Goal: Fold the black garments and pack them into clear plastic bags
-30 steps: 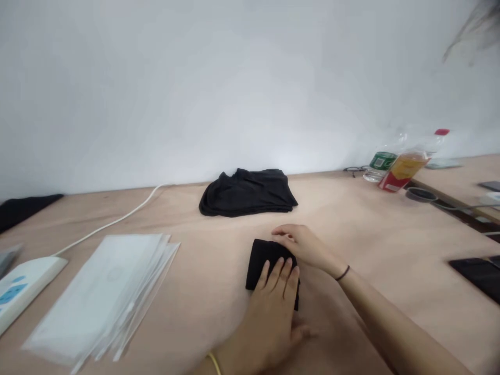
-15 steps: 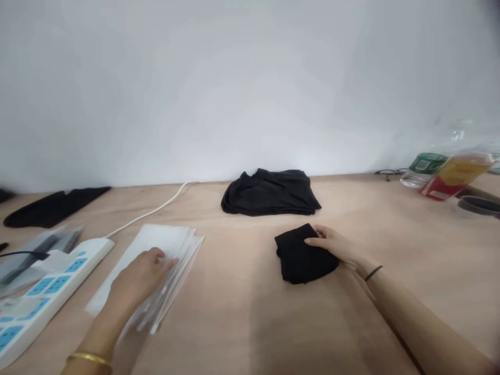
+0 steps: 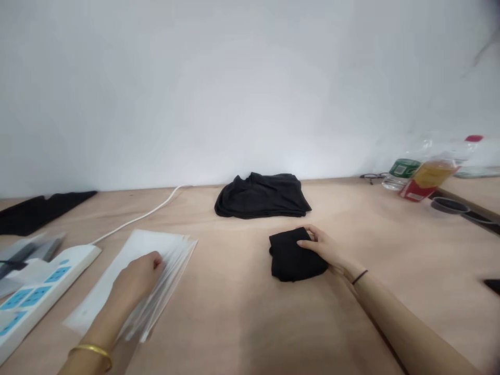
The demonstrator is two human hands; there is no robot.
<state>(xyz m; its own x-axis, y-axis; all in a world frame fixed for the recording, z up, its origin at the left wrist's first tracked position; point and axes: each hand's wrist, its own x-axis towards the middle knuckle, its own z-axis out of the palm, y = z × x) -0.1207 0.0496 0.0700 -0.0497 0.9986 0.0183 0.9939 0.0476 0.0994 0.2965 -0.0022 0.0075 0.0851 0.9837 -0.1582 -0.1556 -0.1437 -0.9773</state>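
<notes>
A folded black cloth (image 3: 295, 258) lies on the wooden table, and my right hand (image 3: 322, 247) grips its right edge, thumb on top. On the left, my left hand (image 3: 142, 273) rests over a fanned stack of clear plastic bags (image 3: 172, 276). Its fingers are curled in; whether they pinch a bag is hidden. Behind the held cloth, near the wall, sits a larger folded pile of black cloth (image 3: 263, 197).
A white power strip (image 3: 58, 281) with a white cable (image 3: 144, 214) is at the left, near another black cloth (image 3: 42, 208). Bottle (image 3: 402, 169), red-yellow carton (image 3: 427, 179), tape roll (image 3: 449, 205) and glasses (image 3: 373, 177) stand or lie back right.
The view has shifted, moving most things slightly left. My left hand's fingers have curled in further over the bags. My right hand keeps its hold on the cloth.
</notes>
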